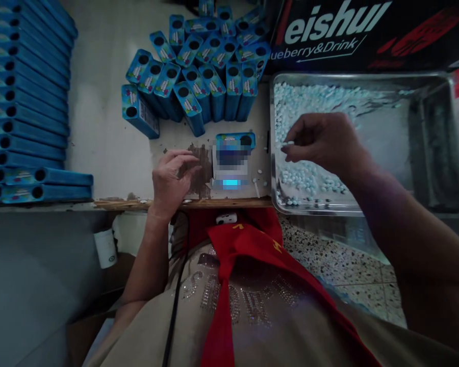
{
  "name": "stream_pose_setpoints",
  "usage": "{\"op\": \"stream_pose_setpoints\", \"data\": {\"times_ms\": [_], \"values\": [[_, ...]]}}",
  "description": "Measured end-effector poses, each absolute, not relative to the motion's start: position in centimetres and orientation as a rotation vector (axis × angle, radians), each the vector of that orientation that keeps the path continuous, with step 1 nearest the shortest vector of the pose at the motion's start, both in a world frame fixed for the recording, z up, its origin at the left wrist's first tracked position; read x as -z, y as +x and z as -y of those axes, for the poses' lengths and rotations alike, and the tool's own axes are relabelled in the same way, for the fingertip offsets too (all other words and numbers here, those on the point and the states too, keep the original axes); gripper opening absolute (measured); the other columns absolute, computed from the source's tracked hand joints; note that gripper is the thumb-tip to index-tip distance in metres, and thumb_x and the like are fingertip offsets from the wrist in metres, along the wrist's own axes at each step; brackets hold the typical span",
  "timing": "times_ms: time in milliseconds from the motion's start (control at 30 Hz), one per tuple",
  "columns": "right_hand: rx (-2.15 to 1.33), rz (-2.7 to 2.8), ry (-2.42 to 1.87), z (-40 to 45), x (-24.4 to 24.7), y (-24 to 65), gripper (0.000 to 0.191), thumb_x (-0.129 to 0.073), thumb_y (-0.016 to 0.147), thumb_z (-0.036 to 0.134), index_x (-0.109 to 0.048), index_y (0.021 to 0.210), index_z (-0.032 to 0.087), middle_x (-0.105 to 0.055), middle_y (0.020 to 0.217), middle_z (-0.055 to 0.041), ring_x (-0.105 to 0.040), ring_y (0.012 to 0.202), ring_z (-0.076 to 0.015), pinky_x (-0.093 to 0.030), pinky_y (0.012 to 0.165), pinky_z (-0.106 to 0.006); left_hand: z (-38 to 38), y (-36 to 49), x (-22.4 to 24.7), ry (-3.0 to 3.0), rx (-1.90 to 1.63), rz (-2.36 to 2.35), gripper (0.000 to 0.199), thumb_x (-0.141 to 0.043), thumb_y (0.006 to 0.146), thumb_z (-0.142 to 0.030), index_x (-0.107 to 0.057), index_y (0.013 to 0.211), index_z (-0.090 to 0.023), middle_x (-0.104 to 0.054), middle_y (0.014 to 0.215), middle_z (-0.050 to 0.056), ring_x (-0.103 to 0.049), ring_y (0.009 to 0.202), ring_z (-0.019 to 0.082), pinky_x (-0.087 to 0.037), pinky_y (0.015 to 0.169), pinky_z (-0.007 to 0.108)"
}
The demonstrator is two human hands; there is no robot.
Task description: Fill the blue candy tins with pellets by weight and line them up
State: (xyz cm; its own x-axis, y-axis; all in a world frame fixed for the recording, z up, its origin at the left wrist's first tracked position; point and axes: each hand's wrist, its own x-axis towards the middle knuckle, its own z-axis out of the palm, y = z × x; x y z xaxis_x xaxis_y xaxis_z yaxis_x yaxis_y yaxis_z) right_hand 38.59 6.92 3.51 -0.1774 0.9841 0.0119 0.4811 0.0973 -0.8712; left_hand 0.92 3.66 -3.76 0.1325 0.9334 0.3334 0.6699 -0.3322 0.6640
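Observation:
My right hand (325,145) hovers above the left part of a metal tray (367,208). Its thumb and forefinger pinch a small pale candy-like tablet (289,144). Many pale blue-white tablets (309,181) lie in the tray below it. My left hand (173,178) is at the table's front edge with its fingers loosely bent and apart, holding nothing. Between the hands is a small device with a lit blue display (230,184); its middle is blurred out. A blue box (235,138) with a dark round hole sits at its back.
Several blue boxes (210,81) stand grouped at the back, and more lie stacked (26,112) on the left. A black printed carton (336,35) is behind the tray. Loose tablets (260,172) lie beside the device. The wooden table edge (118,205) runs in front of me.

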Motion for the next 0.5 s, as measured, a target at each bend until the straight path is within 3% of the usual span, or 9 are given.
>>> {"op": "stream_pose_setpoints", "data": {"times_ms": [167,500], "values": [[-0.91,1.983,-1.32,-8.7,-7.1,32.2,0.024,-0.094,0.084,0.039,-0.074,0.082,0.026,-0.066,0.069,0.0009,-0.063,0.068,-0.0194,-0.046,0.059,-0.033,-3.8,-0.6,4.0,2.061,-1.083,-1.511,0.014,-0.089,0.097,-0.016,-0.086,0.105,-0.027,-0.085,0.121,0.005,-0.082,0.117,0.027,-0.067,0.113,0.045],[-0.728,2.304,-1.392,-10.2,-7.1,30.8,0.01,-0.086,0.085,0.021,-0.077,0.085,0.024,-0.07,0.085,-0.0015,-0.067,0.082,-0.0198,-0.052,0.078,-0.033,-4.6,-3.6,5.3,2.046,-1.175,-1.473,0.009,-0.085,0.104,-0.036,-0.087,0.108,-0.029,-0.085,0.12,0.007,-0.082,0.114,0.03,-0.067,0.11,0.048]]}}
